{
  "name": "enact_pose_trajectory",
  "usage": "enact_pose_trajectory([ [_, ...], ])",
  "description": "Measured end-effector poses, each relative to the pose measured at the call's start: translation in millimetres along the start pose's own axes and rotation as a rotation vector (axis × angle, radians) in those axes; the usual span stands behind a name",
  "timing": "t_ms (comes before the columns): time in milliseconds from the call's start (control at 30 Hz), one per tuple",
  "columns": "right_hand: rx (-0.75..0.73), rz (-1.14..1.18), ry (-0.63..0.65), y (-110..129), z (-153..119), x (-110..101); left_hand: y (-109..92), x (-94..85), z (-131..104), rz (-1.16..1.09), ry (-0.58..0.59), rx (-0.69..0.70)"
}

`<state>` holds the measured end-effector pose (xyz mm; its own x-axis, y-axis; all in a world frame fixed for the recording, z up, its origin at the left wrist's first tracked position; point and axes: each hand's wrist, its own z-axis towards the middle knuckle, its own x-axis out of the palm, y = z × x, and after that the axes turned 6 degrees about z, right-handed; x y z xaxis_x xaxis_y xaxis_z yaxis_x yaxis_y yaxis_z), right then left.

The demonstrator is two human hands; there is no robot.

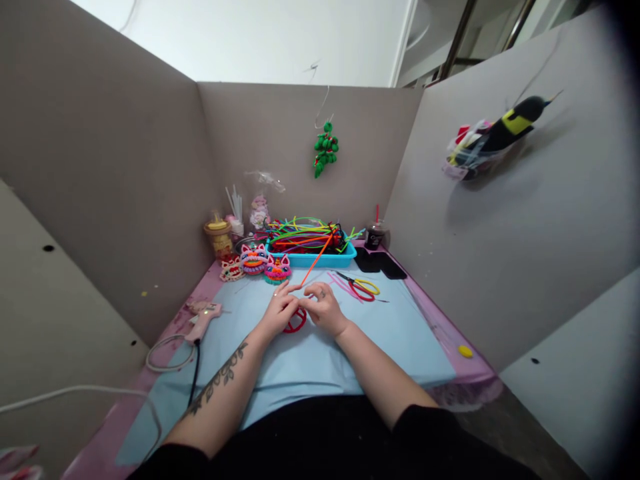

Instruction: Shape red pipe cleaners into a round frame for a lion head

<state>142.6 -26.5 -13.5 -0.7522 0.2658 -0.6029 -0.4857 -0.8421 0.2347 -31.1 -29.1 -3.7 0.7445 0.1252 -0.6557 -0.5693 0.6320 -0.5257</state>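
Observation:
My left hand [281, 312] and my right hand [324, 309] meet over the middle of the table, with fingertips pinched close together. Below the fingertips hangs a red wheel-shaped piece of bent pipe cleaner [296, 321], which my left hand grips at its upper edge. An orange pipe cleaner [316, 262] slants up and to the right from between the hands. My right thumb and index finger pinch near its lower end; the fingers hide the exact contact. Finished pipe-cleaner animal heads [253, 259] lie beyond my left hand.
Behind the hands stands a blue tray [310, 261] heaped with colourful pipe cleaners. Scissors [363, 288] lie to the right, near two black pads [380, 262]. A pink glue gun [204, 321] with its cord rests at left. Cups stand at both back corners; grey partitions enclose the table.

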Motion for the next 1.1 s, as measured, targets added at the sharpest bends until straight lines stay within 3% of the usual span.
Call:
enact_pose_trajectory([
  [200, 0.013, -0.061, 0.010, -2, 0, 0, 2, 1.3, -1, 0.009, -0.023, 0.036],
  [433, 0.087, -0.044, 0.045, 2, 2, 0, 5, 6.7, -6, 0.160, -0.164, 0.089],
  [800, 0.332, 0.116, -0.141, 8, 10, 10, -9, 9.2, -9, 0.330, -0.258, 0.067],
  [1100, 0.128, -0.028, -0.009, -3, 3, 1, 9, 9.8, -6, 0.176, -0.135, -0.009],
])
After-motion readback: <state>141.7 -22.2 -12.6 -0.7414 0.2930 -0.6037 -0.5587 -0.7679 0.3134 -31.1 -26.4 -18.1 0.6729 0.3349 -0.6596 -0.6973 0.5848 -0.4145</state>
